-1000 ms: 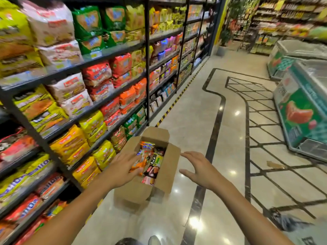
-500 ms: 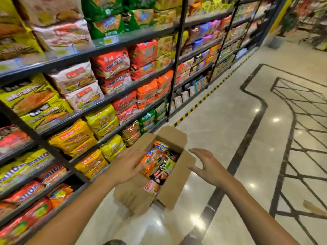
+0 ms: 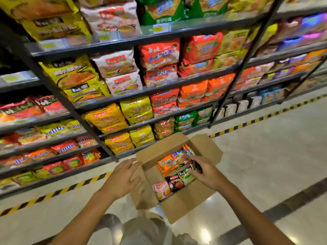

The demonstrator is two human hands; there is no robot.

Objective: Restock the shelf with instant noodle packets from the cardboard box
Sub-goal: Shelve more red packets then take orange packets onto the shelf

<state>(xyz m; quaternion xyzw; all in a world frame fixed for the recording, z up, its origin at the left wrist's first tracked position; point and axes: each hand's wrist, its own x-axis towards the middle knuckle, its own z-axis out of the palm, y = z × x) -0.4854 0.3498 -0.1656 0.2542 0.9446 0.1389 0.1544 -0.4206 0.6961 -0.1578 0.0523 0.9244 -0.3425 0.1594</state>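
The box [image 3: 178,206] is sitting open on the floor [image 3: 256,156], holding mixed packets [image 3: 166,165]. The left hand [image 3: 122,179] is resting with straight fingers on the box's left flap. The right hand [image 3: 207,172] is reaching inside the box, fingers curling around a dark packet [image 3: 197,167]. Beyond the box, the shelf [image 3: 159,89] is standing stocked.

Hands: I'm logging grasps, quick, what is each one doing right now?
Left hand: open, fingers resting on the cardboard box left flap.
Right hand: inside the box, fingers curling onto the dark noodle packet; full grip cannot be told.
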